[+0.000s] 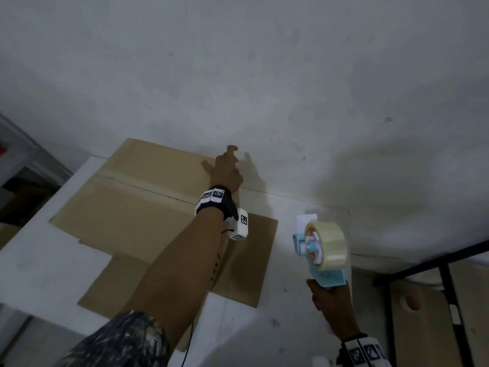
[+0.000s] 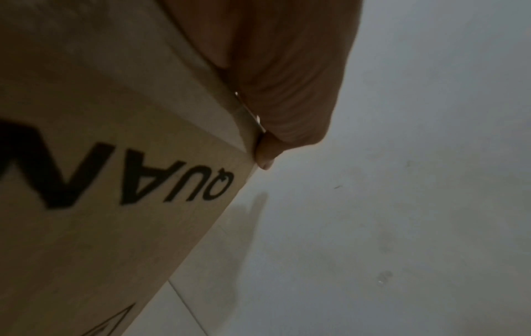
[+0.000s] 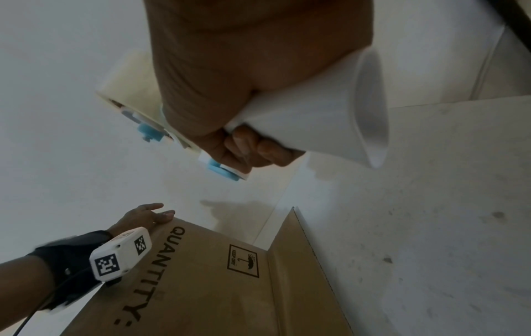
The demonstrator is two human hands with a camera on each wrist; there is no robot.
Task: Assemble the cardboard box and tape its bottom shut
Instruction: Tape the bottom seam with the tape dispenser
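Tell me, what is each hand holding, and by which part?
The right hand grips the tape dispenser by its white handle. The left hand only presses the cardboard box at its far edge.

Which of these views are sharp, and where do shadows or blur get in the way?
Head view: dim, soft, edges bent; left hand casts a shadow on the wall. Left wrist view: blurred close up, lettering on the cardboard box readable. Right wrist view: sharpest, though the right hand and tape dispenser loom dark and oversized.
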